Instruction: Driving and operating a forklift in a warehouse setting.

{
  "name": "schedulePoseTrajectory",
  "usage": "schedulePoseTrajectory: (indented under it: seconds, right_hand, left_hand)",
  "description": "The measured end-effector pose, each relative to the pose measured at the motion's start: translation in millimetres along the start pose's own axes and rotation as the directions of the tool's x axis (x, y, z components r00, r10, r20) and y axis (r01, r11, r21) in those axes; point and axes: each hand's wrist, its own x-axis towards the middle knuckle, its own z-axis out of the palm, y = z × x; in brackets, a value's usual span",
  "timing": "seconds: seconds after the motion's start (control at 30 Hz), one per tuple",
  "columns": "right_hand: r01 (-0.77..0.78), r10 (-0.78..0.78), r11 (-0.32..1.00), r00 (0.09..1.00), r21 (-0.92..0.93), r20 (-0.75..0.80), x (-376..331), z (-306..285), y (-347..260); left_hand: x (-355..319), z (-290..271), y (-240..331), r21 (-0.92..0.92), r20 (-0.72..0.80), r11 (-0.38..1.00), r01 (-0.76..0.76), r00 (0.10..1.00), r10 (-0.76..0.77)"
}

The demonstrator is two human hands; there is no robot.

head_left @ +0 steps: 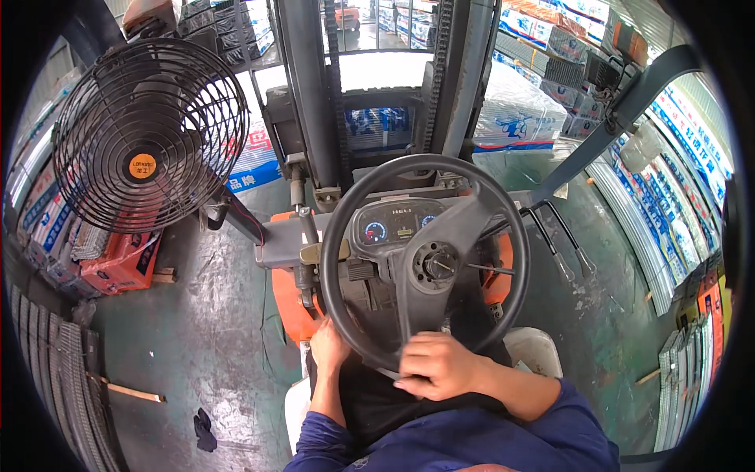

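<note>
I sit in a forklift seat behind a black steering wheel [338, 228]. My right hand [435, 364] lies across the wheel's lower rim, fingers curled over it. My left hand [329, 343] rests low at the wheel's lower left rim, just below it, and its fingers are hidden. A round instrument panel [397, 224] shows behind the wheel hub [434, 263]. Both forearms wear blue sleeves.
A black caged fan [145, 134] hangs at the upper left. The grey mast [311, 86] rises ahead, with wrapped pallets of boxes [515, 110] beyond. Control levers [562, 248] stand to the right. Stacked cartons [676, 197] line the right side, an orange box [122, 263] the left.
</note>
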Motion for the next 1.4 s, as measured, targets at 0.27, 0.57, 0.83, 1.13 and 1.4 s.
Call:
schedulePoseTrajectory:
  seconds: [0.27,0.57,0.83,1.13,1.4]
  right_hand:
    - [-0.301,0.247,0.949,0.891,-0.090,-0.381,48.1,-95.7,188.4]
    - [-0.495,0.308,0.865,0.647,-0.077,-0.698,177.6,-205.1,416.9]
    - [-0.500,0.335,0.865,0.634,-0.039,-0.697,314.1,-205.6,580.6]
    - [-0.426,0.181,0.889,0.666,-0.170,-0.724,342.2,-183.9,721.0]
    - [-0.391,0.207,0.910,0.720,-0.140,-0.663,175.7,-153.8,631.6]
  left_hand:
    - [221.6,47.2,-24.8,0.019,-0.035,1.000,0.018,0.999,-0.017]
    - [508.5,19.7,-2.5,-0.223,-0.775,0.924,-0.312,0.631,0.026]
    - [807.5,0.7,-11.8,0.005,-0.626,0.916,-0.401,0.713,0.316]
    - [928.0,103.9,-39.3,0.188,-0.436,0.915,-0.357,0.805,0.404]
    - [750.5,176.1,-10.8,0.278,-0.440,0.942,-0.190,0.846,0.301]
